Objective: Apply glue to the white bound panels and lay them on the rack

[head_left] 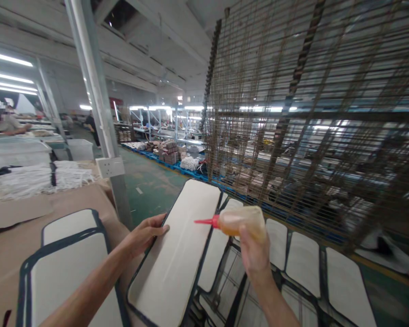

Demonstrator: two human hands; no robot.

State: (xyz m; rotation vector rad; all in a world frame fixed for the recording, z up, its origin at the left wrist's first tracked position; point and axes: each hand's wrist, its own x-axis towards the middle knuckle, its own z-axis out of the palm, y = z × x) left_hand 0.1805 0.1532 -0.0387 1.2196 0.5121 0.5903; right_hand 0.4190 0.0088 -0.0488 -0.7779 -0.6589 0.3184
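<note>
My left hand (149,236) grips the left edge of a long white panel (177,254) with rounded corners and a dark rim, thumb on its face. The panel is held tilted in front of me. In my right hand (255,250) is a squeeze bottle (240,220) of yellowish liquid with a red nozzle, fingers closed around it. The bottle lies nearly level, its tip pointing left above the panel's upper right part. I cannot tell whether the tip touches the surface. Two similar dark-rimmed panels (70,281) lie overlapping at the left.
Several more white panels (303,254) rest on a wire rack (225,272) at the lower right. A large wire mesh frame (293,100) rises behind them. A post (95,81) with a socket box (111,167) stands beside the brown-covered table (7,254). A person (7,122) sits at far left.
</note>
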